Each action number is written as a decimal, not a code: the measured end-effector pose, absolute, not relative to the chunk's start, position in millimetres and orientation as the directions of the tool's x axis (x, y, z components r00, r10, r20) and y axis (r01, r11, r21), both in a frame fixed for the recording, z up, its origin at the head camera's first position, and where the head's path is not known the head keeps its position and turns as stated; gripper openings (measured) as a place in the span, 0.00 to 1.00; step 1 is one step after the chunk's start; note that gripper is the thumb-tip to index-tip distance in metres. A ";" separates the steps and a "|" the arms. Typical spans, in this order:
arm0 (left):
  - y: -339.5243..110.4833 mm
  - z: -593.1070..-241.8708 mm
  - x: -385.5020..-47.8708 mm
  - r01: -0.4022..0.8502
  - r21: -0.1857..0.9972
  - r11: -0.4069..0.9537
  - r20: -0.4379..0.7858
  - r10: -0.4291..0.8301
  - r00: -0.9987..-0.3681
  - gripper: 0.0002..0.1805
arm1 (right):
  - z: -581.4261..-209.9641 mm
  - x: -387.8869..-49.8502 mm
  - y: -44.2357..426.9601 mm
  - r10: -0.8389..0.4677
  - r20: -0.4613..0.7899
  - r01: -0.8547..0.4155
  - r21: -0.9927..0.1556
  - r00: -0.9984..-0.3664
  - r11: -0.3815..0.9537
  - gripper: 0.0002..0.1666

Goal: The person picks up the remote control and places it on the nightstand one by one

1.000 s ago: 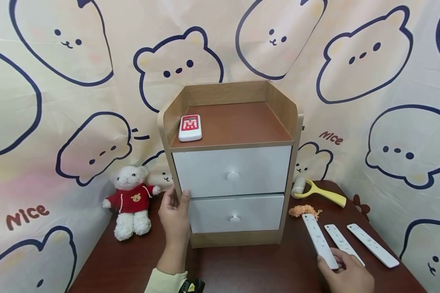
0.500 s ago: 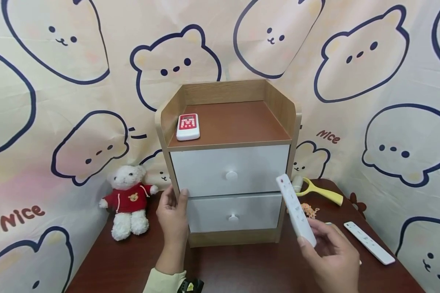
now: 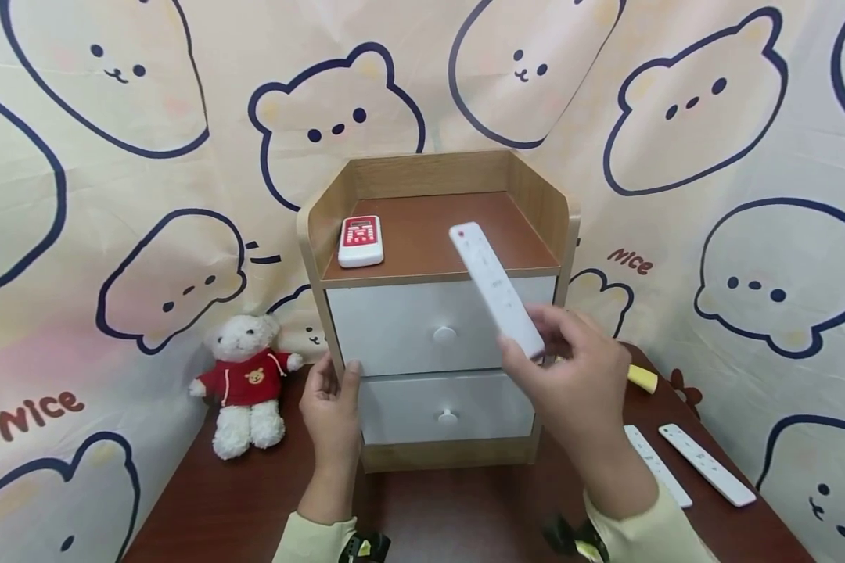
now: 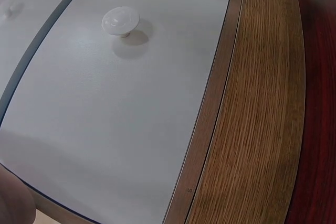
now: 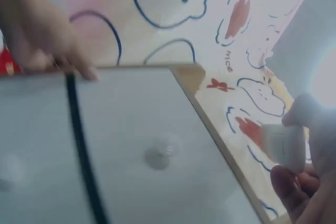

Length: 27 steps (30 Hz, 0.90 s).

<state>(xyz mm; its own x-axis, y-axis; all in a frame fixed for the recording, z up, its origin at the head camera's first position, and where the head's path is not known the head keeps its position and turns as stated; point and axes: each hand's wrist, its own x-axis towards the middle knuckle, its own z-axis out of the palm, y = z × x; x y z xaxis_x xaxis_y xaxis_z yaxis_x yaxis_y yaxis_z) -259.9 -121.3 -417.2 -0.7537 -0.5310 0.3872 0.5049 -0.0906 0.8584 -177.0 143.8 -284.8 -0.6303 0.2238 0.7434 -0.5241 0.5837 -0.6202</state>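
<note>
A small wooden cabinet (image 3: 451, 455) with two white drawers stands in the middle of the head view. My left hand (image 3: 331, 430) touches its left edge, thumb on the front beside the gap between the drawers. My right hand (image 3: 577, 383) pinches the lower end of a white remote (image 3: 496, 289), held tilted in front of the upper drawer and the brown top shelf. The right wrist view shows the remote's end (image 5: 286, 145) between thumb and fingers. A white device with a red face (image 3: 361, 242) lies on the shelf's left side.
A white teddy bear in a red top (image 3: 248, 383) is left of the cabinet. Two white remotes, one nearer (image 3: 658, 467) and one farther right (image 3: 706, 464), lie on the dark table (image 3: 451, 516). A yellow handle (image 3: 642, 378) shows behind my right arm.
My right hand has lifted the remote off the table's right side and carried it up and left to the cabinet front. My left hand stays at the cabinet's edge.
</note>
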 end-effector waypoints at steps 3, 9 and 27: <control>-122.2 -416.2 -261.0 0.500 0.861 -0.096 0.382 -0.529 -0.758 0.23 | -260.1 -193.5 133.8 0.181 0.751 -0.515 -0.586 -0.635 0.626 0.21; -121.2 -416.1 -261.0 0.497 0.861 -0.109 0.378 -0.517 -0.768 0.23 | -214.2 -222.6 106.7 0.062 0.698 -0.421 -0.498 -0.714 0.758 0.28; -123.9 -414.7 -258.5 0.473 0.878 -0.073 0.370 -0.524 -0.767 0.24 | -176.6 -278.6 44.9 -0.041 0.510 -0.238 -0.327 -0.859 0.915 0.28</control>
<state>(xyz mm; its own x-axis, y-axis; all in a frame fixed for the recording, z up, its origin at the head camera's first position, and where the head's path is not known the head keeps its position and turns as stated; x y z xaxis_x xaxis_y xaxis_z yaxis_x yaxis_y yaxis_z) -258.5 -123.9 -414.7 -0.7672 -0.5239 0.3701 0.4731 -0.0725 0.8780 -278.6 44.9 -176.6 -0.8594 -0.0411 0.5097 -0.2378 0.9145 -0.3272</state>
